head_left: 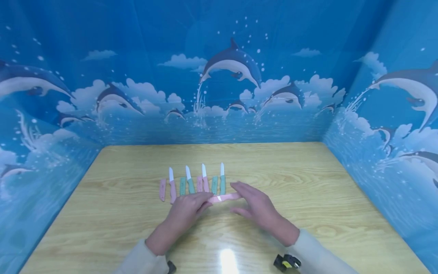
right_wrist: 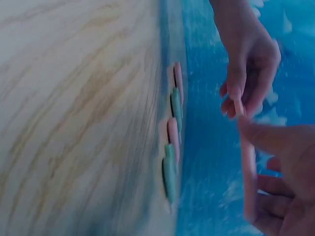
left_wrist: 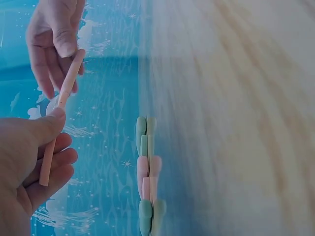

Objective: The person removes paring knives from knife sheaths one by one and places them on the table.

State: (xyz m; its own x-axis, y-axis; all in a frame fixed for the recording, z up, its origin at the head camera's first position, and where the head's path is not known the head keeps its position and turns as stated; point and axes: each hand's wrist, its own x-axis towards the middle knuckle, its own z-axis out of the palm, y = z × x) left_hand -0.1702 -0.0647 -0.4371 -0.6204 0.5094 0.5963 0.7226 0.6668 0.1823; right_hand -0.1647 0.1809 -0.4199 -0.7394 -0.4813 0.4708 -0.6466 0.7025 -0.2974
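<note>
My left hand [head_left: 191, 207] grips the sheath end of a pink knife [head_left: 230, 196] held crosswise, with thumb and fingers around it. A short white strip of blade shows between sheath and handle. The right hand [head_left: 254, 203] is at the handle end, its thumb and fingers spread to either side of it. In the right wrist view its thumb overlaps the pink handle [right_wrist: 249, 182]. Beyond the hands lie two pink knives [head_left: 172, 187] and two green knives [head_left: 222, 184] with white blades pointing away, alternating with pink sheaths [head_left: 162, 190] and green sheaths [head_left: 214, 185].
The light wood table [head_left: 325, 198] is enclosed by blue curtains [head_left: 219, 125] printed with dolphins. A black device [head_left: 286, 262] sits by the right sleeve. Light glares off the table near its front edge.
</note>
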